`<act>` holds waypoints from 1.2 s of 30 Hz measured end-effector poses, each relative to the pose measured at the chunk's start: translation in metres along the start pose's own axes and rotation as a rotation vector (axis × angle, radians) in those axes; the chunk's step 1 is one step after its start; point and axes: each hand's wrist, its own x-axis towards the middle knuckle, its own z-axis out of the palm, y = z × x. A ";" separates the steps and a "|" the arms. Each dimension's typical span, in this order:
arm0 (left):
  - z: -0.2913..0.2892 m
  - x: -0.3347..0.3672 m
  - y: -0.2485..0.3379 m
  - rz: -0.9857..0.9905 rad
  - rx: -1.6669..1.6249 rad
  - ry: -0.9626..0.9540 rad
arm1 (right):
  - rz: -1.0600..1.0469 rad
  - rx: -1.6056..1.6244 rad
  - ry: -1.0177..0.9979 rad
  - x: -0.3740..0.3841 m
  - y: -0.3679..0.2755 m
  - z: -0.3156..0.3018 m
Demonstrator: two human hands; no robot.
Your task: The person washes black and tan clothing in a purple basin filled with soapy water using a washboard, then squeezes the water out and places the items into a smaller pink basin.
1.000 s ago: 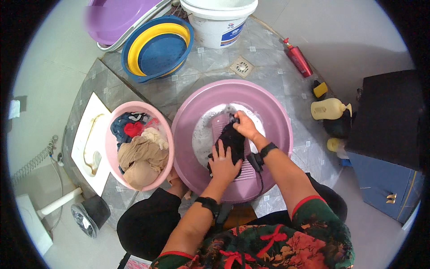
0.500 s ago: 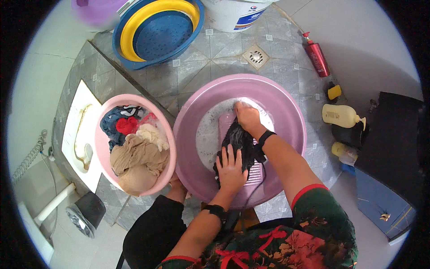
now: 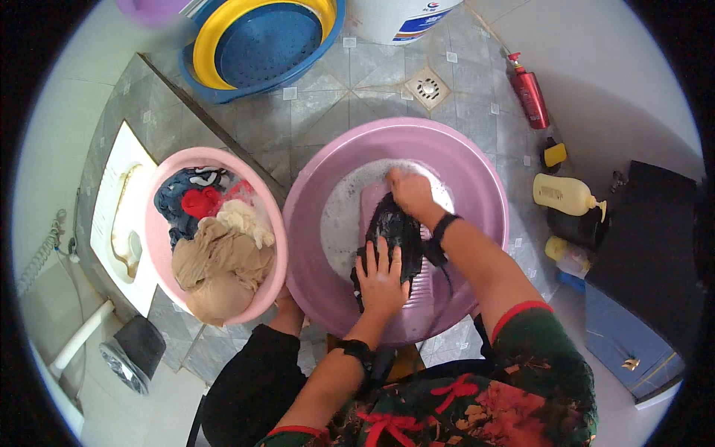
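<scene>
Your left hand [image 3: 381, 277] presses flat, fingers spread, on the dark garment [image 3: 396, 232] lying on the washboard [image 3: 432, 287] inside the big purple basin [image 3: 477, 186]; your right hand [image 3: 408, 192] grips its far end. A pink laundry basin [image 3: 160, 249] touches the left rim; grey tiled floor [image 3: 335, 89] lies open beyond.

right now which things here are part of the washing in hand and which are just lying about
In use: left hand and right hand on the dark garment, pink washboard, large pink basin of soapy water.

Lying about: smaller pink basin of clothes, blue and yellow basins, red spray can, yellow pump bottle.
</scene>
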 end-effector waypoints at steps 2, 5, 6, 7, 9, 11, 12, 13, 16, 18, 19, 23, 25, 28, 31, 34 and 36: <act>-0.002 -0.003 -0.004 0.008 0.025 -0.008 | 0.000 -0.005 0.069 0.011 0.005 0.009; 0.007 -0.004 -0.007 -0.008 0.043 0.020 | 0.047 0.129 0.070 -0.011 -0.018 -0.002; 0.005 -0.003 -0.006 0.020 0.013 0.045 | 0.017 0.120 0.060 -0.026 -0.021 -0.003; 0.003 -0.004 -0.007 0.033 -0.013 0.066 | -0.122 0.181 0.069 -0.045 -0.036 -0.021; 0.005 -0.008 -0.015 0.032 -0.010 0.032 | -0.250 0.398 -0.154 -0.081 -0.059 -0.026; 0.008 -0.011 -0.015 0.036 -0.021 0.049 | -0.352 0.292 -0.193 -0.096 -0.062 -0.013; 0.009 -0.008 -0.015 0.041 -0.022 0.062 | -0.350 0.249 -0.250 -0.091 -0.049 0.003; 0.001 -0.004 -0.010 0.051 -0.029 0.068 | -0.234 0.212 -0.158 -0.076 -0.032 0.014; 0.002 0.000 -0.003 0.084 -0.061 0.050 | 0.077 0.086 0.054 -0.008 0.009 -0.006; 0.003 0.001 -0.001 0.089 -0.037 0.056 | 0.049 0.043 0.104 0.002 0.011 -0.001; 0.003 0.001 -0.002 0.085 -0.030 0.068 | 0.030 0.021 0.125 0.005 0.010 0.000; 0.004 0.001 -0.007 0.069 -0.041 0.100 | -0.162 0.221 0.073 -0.055 -0.029 -0.017; 0.010 -0.004 -0.015 0.051 -0.003 0.052 | -0.362 0.335 -0.078 -0.090 -0.053 -0.023; 0.009 -0.003 -0.005 0.042 -0.053 0.074 | -0.380 0.098 -0.099 -0.070 -0.025 0.011; 0.005 -0.004 -0.001 0.043 -0.026 0.056 | -0.059 0.066 0.067 -0.005 0.005 -0.004; 0.009 0.000 -0.001 0.035 -0.012 0.096 | -0.056 0.085 0.124 0.019 0.000 -0.009; 0.008 -0.006 0.000 0.032 -0.006 0.089 | 0.168 0.316 0.215 0.001 -0.003 -0.004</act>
